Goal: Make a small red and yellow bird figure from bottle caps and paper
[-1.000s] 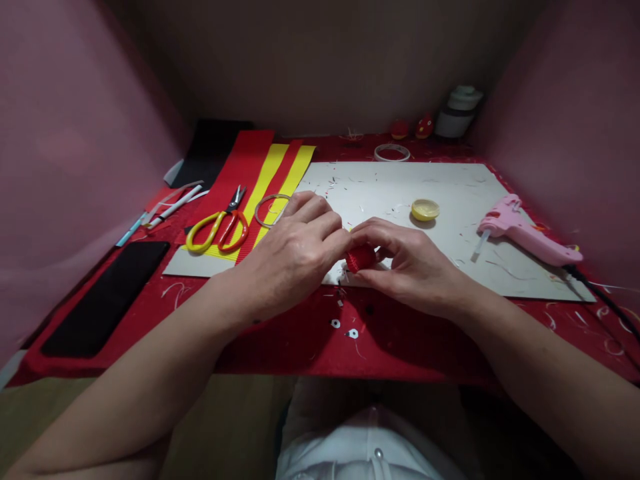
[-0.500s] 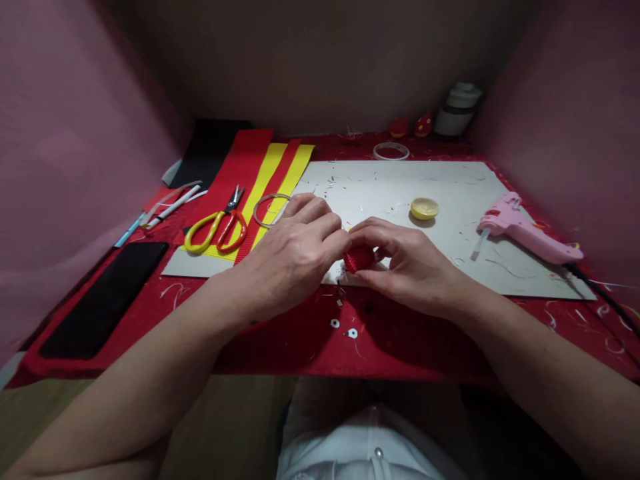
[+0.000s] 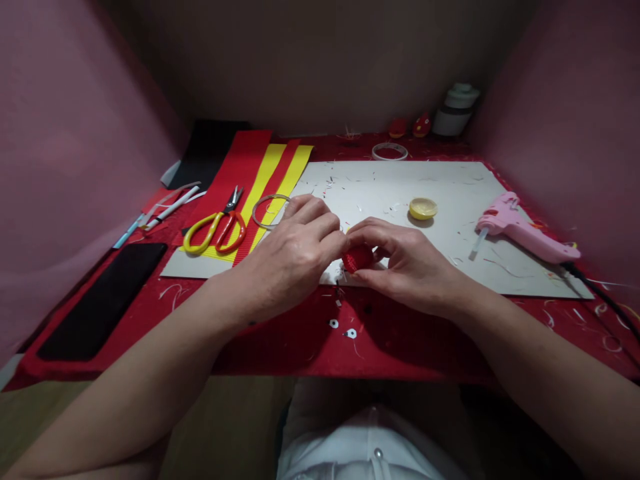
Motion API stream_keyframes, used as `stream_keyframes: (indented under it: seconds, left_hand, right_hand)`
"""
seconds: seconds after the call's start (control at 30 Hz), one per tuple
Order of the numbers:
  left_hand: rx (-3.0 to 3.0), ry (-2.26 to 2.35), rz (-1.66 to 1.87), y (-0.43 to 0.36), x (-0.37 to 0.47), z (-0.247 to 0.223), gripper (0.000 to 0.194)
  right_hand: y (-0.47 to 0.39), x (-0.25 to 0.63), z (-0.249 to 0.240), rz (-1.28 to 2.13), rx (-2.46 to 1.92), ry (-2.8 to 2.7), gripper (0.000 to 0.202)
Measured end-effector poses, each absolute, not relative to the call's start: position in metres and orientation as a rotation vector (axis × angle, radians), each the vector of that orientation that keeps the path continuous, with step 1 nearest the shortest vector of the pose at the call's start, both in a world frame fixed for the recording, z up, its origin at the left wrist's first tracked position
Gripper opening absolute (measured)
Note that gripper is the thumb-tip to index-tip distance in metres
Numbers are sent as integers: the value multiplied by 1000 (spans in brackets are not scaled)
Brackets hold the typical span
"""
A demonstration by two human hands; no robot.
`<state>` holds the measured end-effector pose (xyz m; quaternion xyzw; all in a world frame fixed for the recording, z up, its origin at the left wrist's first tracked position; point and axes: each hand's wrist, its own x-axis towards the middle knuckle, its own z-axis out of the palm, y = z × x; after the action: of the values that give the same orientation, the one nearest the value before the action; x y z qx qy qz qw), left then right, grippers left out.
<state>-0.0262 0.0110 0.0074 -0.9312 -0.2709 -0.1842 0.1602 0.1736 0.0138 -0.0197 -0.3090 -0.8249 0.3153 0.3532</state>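
Between my fingers is a small, rounded red piece [image 3: 357, 259] with a ribbed surface, like coiled corrugated paper. My right hand [image 3: 407, 263] grips it from the right, thumb below and fingers above. My left hand [image 3: 295, 257] is closed at the piece's left edge; its fingertips are partly hidden behind the knuckles. Two small white paper eyes with dark centres, a left eye [image 3: 333, 324] and a right eye [image 3: 351, 333], lie on the red cloth below the hands. A yellow shallow cup [image 3: 423, 209] rests on the white board beyond my right hand.
Scissors [image 3: 220, 227] lie on red and yellow corrugated strips [image 3: 293, 175] at left, near a metal ring [image 3: 261, 217]. A black phone-like slab [image 3: 103, 303] lies nearer. A pink glue gun [image 3: 525, 230] is right on the white board [image 3: 450, 180]. Red figures [image 3: 421, 125] and a bottle [image 3: 456, 110] stand behind.
The hands stay almost in place around the red piece, which seems turned very slightly. The whole view has shifted a few pixels; nothing else differs.
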Motion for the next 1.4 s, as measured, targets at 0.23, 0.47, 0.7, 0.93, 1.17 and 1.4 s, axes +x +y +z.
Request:
stream_keyframes:
  seconds: [0.23,0.47,0.7,0.93,1.17,1.4]
  left_hand:
    - [-2640,-770,-510,11,-26,7,24]
    - [-2611,-757,-497,11,-23,8,25]
    - [-2545,-751,-501,11,-21,6,25]
    - [-2496,-755,-592,14,-23,7,21]
    - [-2490,-765,-762,12,-27,13,15]
    - [-2403,-763,-816,16,-32,19,14]
  right_hand:
    - [14,173,-20,794,-807,-2144,28]
    - [14,173,-20,777,-809,-2139,27]
    - [15,172,-22,777,-818,-2126,27]
    - [17,173,-16,1235,-954,-1849,28]
    - [29,176,-19,1796,-783,-1171,29]
    - [39,182,-18,1736,-844,-938,18]
